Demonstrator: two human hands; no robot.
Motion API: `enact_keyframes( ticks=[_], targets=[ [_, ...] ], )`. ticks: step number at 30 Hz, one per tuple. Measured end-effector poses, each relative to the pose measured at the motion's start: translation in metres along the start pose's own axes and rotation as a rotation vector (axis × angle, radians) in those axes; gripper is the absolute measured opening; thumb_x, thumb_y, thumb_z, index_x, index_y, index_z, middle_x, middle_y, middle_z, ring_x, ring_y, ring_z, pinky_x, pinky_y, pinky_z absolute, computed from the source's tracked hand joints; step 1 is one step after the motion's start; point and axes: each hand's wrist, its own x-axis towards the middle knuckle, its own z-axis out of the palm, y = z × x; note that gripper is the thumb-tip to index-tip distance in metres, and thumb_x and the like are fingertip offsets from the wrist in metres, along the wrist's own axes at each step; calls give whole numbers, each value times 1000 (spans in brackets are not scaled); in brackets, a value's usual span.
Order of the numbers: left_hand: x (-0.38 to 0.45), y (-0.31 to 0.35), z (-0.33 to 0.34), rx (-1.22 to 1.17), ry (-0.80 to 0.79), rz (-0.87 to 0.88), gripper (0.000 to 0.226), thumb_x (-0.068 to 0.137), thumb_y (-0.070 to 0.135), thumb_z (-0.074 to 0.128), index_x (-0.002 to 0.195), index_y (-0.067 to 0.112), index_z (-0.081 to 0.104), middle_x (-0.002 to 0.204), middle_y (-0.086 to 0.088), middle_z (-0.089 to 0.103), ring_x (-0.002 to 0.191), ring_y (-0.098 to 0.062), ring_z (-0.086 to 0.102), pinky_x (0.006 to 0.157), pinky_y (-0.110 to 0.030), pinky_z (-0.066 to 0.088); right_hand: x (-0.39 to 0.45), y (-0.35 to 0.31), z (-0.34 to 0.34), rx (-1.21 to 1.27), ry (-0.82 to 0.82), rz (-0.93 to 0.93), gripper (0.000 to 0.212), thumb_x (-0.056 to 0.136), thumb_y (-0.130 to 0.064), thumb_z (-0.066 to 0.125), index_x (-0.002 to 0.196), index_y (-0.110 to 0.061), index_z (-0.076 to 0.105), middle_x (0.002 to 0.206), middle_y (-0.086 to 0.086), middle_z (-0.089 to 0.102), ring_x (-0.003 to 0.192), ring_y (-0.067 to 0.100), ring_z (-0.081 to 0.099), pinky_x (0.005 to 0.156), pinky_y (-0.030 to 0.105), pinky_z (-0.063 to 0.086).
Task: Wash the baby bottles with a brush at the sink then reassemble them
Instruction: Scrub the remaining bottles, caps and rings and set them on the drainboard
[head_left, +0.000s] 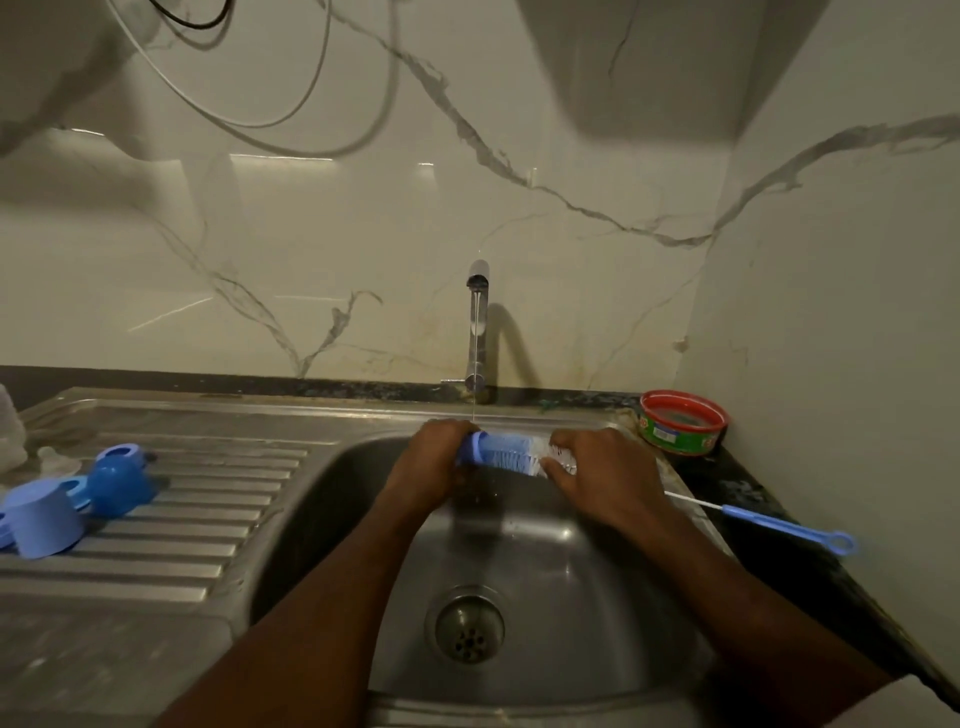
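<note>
Brush: a light-blue plastic bottle brush with blue and white bristles (511, 457) lies level across the middle of the frame, over the far edge of the basin; blue collar at its left end, white bristle tip at its right.
Left hand: the left hand (434, 465) is curled round the brush's handle end, which is hidden inside the fist.
Right hand: the right hand (597, 470) is at the white bristle tip, fingers bent over it; whether it pinches the bristles or only presses them I cannot tell.
Brush and hands: the brush spans the gap between the two hands, touching both.
Water: a thin stream falls from the chrome tap (477, 332), centre frame, to about the brush's collar.
Sink: the stainless steel sink basin (571, 582) holds a round metal drain strainer (469, 630) at lower centre; the hands hang above it.
Draining board: at left, the ridged steel draining board (218, 509) carries a pale-blue plastic bottle cap (44, 519) on its side, a darker blue rounded bottle part (122, 480) just beside it, and clear pieces at the far left edge, too blurred to name.
Counter: at right, a thin blue-handled nipple brush (763, 522) lies on the dark counter.
Tub: a round red-rimmed green tub (683, 423) stands open in the corner; its contents are unclear.
</note>
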Motion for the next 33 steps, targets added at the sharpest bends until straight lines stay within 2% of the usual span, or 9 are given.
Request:
enact_keyframes(
  ticks=[5, 9, 13, 16, 17, 21, 25, 30, 33],
  targets=[
    [-1, 16, -3, 68, -48, 205, 42, 88, 29, 77, 127, 21, 64, 124, -2, 65, 113, -17, 58, 98, -35, 49, -2, -3, 2, -46, -30, -17, 42, 98, -55, 52, 135, -35, 59, 122, -5, 69, 109, 16, 62, 94, 35, 47],
    [2, 3, -4, 50, 104, 20, 43, 87, 29, 77, 127, 23, 62, 126, -1, 64, 117, -17, 58, 102, -36, 47, 0, -1, -6, 21, 1, 9, 40, 98, -54, 54, 131, -34, 62, 118, -4, 71, 105, 16, 63, 91, 35, 49],
    [-2, 17, 0, 187, 1, 284, 55, 88, 32, 76, 138, 24, 56, 135, -2, 58, 123, -18, 51, 101, -39, 49, -3, -7, 2, -44, -51, 4, 42, 99, -54, 50, 135, -34, 58, 123, -3, 68, 109, 16, 62, 98, 37, 49],
    [1, 8, -7, 126, 125, 74, 49, 88, 37, 74, 133, 26, 57, 132, -1, 59, 121, -17, 52, 100, -41, 50, 0, -5, 1, 27, -37, 25, 37, 98, -53, 53, 128, -34, 63, 115, -5, 70, 102, 14, 63, 91, 34, 52],
    [2, 3, -6, 117, 114, 63, 47, 88, 38, 73, 131, 26, 58, 130, -1, 59, 119, -17, 53, 99, -40, 50, 0, -5, 1, -3, -30, 9, 37, 98, -53, 53, 128, -34, 63, 114, -5, 71, 102, 15, 63, 89, 34, 52],
    [-4, 14, -1, 155, -50, 282, 53, 89, 33, 75, 138, 25, 56, 135, -1, 56, 121, -16, 52, 101, -35, 48, -4, -7, 5, -56, -61, 11, 42, 99, -53, 52, 135, -34, 59, 122, -3, 69, 107, 17, 63, 93, 34, 49],
    [1, 11, -6, 105, 76, 43, 43, 89, 30, 75, 129, 23, 61, 129, -3, 62, 118, -17, 54, 102, -34, 46, 0, -6, 3, 9, -40, 8, 39, 98, -52, 55, 130, -33, 63, 115, -4, 71, 101, 14, 64, 90, 35, 53],
    [-8, 22, -7, 75, -123, 224, 49, 90, 31, 73, 136, 24, 57, 135, -1, 59, 122, -16, 53, 104, -34, 44, -3, -6, 5, -45, -85, 16, 41, 100, -51, 53, 136, -33, 58, 122, -3, 68, 108, 16, 61, 95, 33, 46],
    [-1, 14, -2, 85, -80, -13, 40, 90, 33, 74, 127, 25, 62, 124, 1, 63, 113, -16, 57, 99, -35, 49, -2, -5, 0, -37, -69, -11, 38, 98, -51, 55, 131, -34, 62, 117, -5, 70, 104, 14, 64, 92, 32, 50]
  ],
)
